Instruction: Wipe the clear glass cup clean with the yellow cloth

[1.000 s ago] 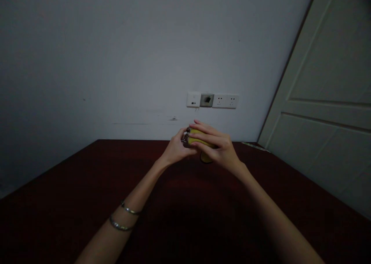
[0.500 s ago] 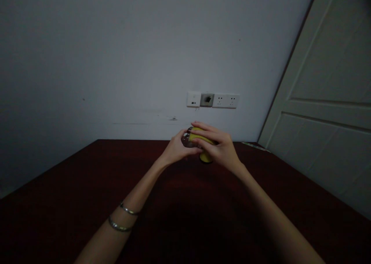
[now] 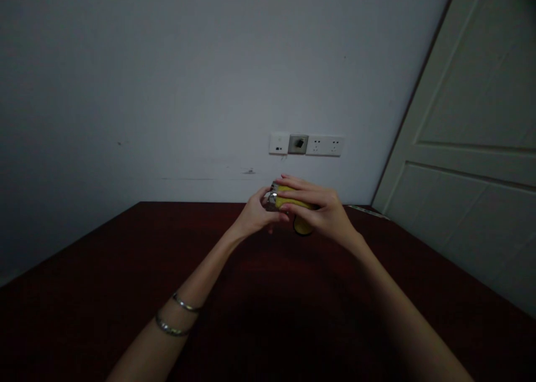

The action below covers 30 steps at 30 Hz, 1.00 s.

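My left hand [image 3: 256, 214] is wrapped round the left side of a small, clear, shiny glass [image 3: 270, 200], raised over the dark red table. Most of the glass is hidden by fingers and cloth, so its full shape does not show. Over its right side my right hand [image 3: 320, 204] presses a yellow cloth [image 3: 288, 197] with its fingers laid across it. A loose flap of the cloth, edged in black, hangs below the right palm. Two silver bracelets [image 3: 171, 327] circle my left forearm.
The dark red table [image 3: 125, 270] reaches back to a pale wall [image 3: 188, 80]. Sockets and switch plates [image 3: 316, 145] sit on the wall just above the hands. A white panelled door [image 3: 473, 147] stands along the right. A thin pale strip [image 3: 368, 211] lies at the table's back right.
My right hand and the yellow cloth have shifted slightly right across the glass, uncovering a little more of its shiny surface. My left hand keeps its hold almost unmoved.
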Motion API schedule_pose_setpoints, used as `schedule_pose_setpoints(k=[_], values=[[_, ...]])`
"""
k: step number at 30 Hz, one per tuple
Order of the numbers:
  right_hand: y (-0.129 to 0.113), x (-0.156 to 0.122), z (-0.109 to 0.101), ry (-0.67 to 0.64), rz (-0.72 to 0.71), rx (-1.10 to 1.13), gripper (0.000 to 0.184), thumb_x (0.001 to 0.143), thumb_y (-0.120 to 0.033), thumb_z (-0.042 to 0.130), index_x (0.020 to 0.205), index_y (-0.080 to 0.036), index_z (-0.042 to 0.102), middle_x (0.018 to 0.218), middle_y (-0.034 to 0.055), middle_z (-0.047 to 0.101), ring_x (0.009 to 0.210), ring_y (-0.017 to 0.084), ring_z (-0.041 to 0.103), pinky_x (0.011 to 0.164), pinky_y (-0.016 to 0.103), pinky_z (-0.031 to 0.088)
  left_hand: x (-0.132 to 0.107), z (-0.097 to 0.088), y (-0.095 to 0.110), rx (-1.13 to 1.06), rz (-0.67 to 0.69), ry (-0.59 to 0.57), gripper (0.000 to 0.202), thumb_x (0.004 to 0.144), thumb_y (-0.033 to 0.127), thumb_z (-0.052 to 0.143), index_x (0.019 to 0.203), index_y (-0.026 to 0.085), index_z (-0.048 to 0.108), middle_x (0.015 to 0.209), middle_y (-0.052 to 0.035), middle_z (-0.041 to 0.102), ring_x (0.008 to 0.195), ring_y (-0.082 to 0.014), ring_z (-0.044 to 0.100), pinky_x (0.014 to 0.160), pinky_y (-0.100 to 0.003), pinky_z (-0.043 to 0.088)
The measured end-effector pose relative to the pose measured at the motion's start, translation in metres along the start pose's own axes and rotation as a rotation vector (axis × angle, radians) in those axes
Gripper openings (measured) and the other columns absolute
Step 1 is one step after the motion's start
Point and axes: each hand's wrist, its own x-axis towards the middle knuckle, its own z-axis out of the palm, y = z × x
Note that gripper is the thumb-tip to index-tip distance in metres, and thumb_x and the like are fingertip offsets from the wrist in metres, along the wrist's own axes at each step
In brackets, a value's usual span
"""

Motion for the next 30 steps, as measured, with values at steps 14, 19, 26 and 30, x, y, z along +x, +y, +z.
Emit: schedule_pose_setpoints(k=[14, 19, 26, 30], values=[[0.001, -0.002, 0.014, 0.154, -0.049, -0.039, 0.027, 0.08, -0.021, 0.066, 0.106, -0.028, 0.071, 0.12, 0.0034, 0.067, 0.117, 0.022, 0.059, 0.104, 0.046, 0.046, 0.004, -0.008, -0.004, 0.192, 0.24, 0.045, 0.074, 0.055, 0.031, 0.082, 0.118, 0.015, 0.047, 0.102, -0.0081, 0.063, 0.087, -0.0202, 0.062, 0.075, -0.033, 0.051], [0.002, -0.003, 0.018, 0.183, -0.059, -0.04, 0.026, 0.08, -0.021, 0.066, 0.105, -0.027, 0.071, 0.118, 0.0045, 0.068, 0.114, 0.021, 0.061, 0.103, 0.045, 0.047, 0.003, -0.01, -0.005, 0.264, 0.299, -0.012, 0.073, 0.059, 0.027, 0.08, 0.122, 0.016, 0.045, 0.109, -0.0088, 0.061, 0.095, -0.0219, 0.061, 0.083, -0.036, 0.05], [0.019, -0.002, 0.015, 0.362, 0.31, 0.117, 0.017, 0.081, -0.032, 0.064, 0.093, -0.025, 0.075, 0.103, 0.004, 0.074, 0.101, 0.021, 0.068, 0.097, 0.043, 0.051, 0.0, -0.009, -0.004, 0.373, 0.318, -0.091, 0.082, 0.053, 0.033, 0.085, 0.123, 0.018, 0.045, 0.118, -0.0108, 0.06, 0.109, -0.0278, 0.058, 0.096, -0.044, 0.046], [0.014, -0.003, 0.01, 0.256, 0.159, 0.021, 0.017, 0.082, -0.027, 0.065, 0.095, -0.027, 0.074, 0.108, 0.0035, 0.073, 0.103, 0.021, 0.067, 0.096, 0.043, 0.052, -0.001, -0.009, -0.003, 0.425, 0.336, -0.081, 0.082, 0.054, 0.034, 0.084, 0.125, 0.019, 0.046, 0.119, -0.0111, 0.06, 0.11, -0.0283, 0.058, 0.097, -0.046, 0.045]])
